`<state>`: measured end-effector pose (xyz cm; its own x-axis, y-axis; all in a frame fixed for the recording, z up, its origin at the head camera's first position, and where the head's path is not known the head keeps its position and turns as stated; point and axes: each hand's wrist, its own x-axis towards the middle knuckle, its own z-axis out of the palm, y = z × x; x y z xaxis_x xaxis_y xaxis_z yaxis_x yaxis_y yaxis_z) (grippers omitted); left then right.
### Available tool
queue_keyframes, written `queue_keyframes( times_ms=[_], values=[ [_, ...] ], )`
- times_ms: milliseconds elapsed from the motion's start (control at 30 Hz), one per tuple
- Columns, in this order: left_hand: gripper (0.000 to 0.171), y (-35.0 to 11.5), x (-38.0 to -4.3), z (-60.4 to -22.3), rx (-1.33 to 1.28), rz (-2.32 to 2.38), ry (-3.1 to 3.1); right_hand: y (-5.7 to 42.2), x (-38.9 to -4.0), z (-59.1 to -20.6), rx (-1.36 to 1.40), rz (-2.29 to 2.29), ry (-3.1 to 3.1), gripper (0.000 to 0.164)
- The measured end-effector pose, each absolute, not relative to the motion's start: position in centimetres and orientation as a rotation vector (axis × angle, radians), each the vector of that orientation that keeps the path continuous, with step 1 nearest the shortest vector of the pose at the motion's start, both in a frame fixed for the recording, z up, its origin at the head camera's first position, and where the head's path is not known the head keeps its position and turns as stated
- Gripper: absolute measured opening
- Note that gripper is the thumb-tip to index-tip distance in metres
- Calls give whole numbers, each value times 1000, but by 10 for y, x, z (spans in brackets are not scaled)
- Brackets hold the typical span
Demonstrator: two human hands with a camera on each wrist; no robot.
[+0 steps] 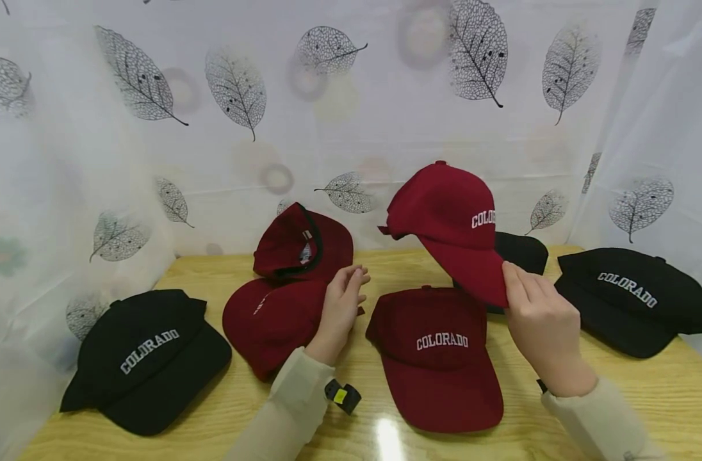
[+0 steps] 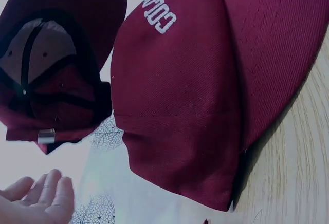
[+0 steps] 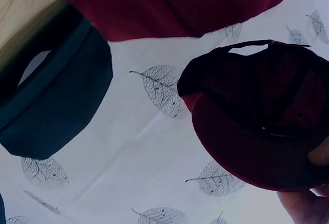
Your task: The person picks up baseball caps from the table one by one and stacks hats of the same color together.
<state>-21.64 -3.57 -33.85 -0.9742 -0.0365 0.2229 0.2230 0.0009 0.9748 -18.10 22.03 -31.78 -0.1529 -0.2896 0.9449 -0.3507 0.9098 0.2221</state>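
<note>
Raised above the table, a red baseball cap with COLORADO lettering hangs by its brim from my right hand, thumb under the brim and fingers on top. Its dark underside shows in the right wrist view. My left hand has its fingers loosely bent and holds nothing; it is over the edge of a red cap lying on its side. Below the lifted cap, another red cap rests on the table, brim toward me. Behind the left hand, an overturned red cap shows its inside.
A black cap lies at the left of the wooden table. Another black cap is at the right, and a third black cap sits partly hidden behind the lifted one. A leaf-patterned white curtain encloses the back and sides.
</note>
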Motion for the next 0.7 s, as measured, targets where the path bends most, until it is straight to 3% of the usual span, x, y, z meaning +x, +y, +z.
queue_keyframes(
  times_ms=[700],
  values=[
    [39, -33, -211, -329, -323, -2520, -1629, 194, -171, -320, 698, 6, -1787, 30]
  ],
)
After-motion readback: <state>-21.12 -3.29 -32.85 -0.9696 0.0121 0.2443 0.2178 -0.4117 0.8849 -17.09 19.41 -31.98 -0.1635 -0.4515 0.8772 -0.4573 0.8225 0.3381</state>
